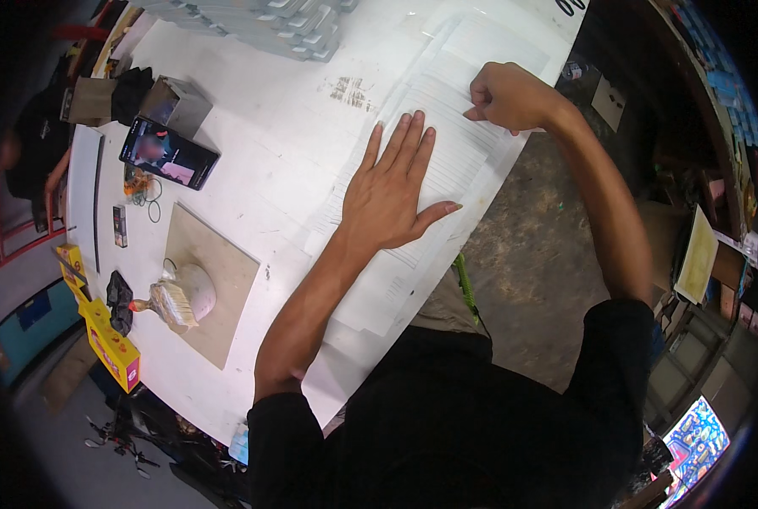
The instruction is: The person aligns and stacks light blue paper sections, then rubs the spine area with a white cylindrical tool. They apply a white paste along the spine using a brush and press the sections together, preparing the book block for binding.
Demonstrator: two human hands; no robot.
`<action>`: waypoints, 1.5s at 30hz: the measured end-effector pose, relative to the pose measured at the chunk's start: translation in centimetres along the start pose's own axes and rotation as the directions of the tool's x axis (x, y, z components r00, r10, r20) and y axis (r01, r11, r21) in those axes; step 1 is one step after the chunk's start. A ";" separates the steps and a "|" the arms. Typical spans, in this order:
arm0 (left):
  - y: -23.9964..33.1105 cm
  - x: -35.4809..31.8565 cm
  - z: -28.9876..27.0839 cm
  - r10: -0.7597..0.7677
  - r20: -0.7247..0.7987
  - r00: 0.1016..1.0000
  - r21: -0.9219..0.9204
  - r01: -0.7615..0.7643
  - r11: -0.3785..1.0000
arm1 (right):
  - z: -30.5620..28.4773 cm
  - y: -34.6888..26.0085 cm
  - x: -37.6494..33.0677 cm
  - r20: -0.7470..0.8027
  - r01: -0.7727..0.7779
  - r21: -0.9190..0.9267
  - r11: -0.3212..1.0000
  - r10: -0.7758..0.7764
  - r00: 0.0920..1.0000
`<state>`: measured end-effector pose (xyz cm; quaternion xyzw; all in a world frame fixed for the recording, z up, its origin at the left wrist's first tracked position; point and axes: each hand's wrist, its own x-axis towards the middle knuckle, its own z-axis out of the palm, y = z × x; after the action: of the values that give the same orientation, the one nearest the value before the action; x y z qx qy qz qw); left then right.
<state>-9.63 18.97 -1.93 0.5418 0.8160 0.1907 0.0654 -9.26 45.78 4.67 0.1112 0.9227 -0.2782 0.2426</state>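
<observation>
My left hand [389, 188] lies flat with its fingers spread on a pale, see-through sheet [462, 163] with rows of fine lines. The sheet lies along the right edge of a white table [252, 161]. Farther up the same sheet, my right hand [512, 98] is closed, fingers curled and the tips turned down toward the surface. Whatever its fingers may be holding is hidden. More clear sheet shows around and beneath both hands.
At the far side stands a stack of grey translucent pieces [290, 30]. To the left are a propped phone [169, 153], a beige board [231, 280] with a white pot [199, 287] and brush [174, 307], and a yellow box [112, 346]. Another person's arm [58, 172] shows beyond.
</observation>
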 end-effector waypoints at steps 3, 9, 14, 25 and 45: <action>-0.1 0.0 0.1 0.000 -0.007 1.000 -0.001 0.000 1.000 | 0.2 0.4 0.5 0.029 0.001 -0.028 1.000 -0.001 1.000; -0.1 -0.2 0.2 0.006 -0.021 1.000 0.006 -0.006 1.000 | 0.2 -0.2 0.3 -0.012 0.015 -0.044 0.999 -0.016 1.000; -0.2 0.0 0.3 0.012 -0.034 0.999 0.006 -0.011 1.000 | 0.2 -0.1 0.4 -0.014 0.012 -0.004 1.000 -0.012 1.000; -0.2 0.0 0.5 0.034 -0.065 0.997 0.035 -0.032 0.999 | 0.7 -1.3 -1.5 -0.239 -0.058 -0.209 0.976 0.007 0.971; -0.4 -0.4 -0.4 0.037 -0.098 0.995 -0.091 -0.046 0.995 | 17.0 -10.3 -15.5 0.161 0.391 -0.089 0.916 -0.374 0.913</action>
<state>-9.93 18.40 -1.77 0.5452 0.7970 0.2556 0.0474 7.10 26.62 4.99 -0.1062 0.9221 -0.2720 0.2539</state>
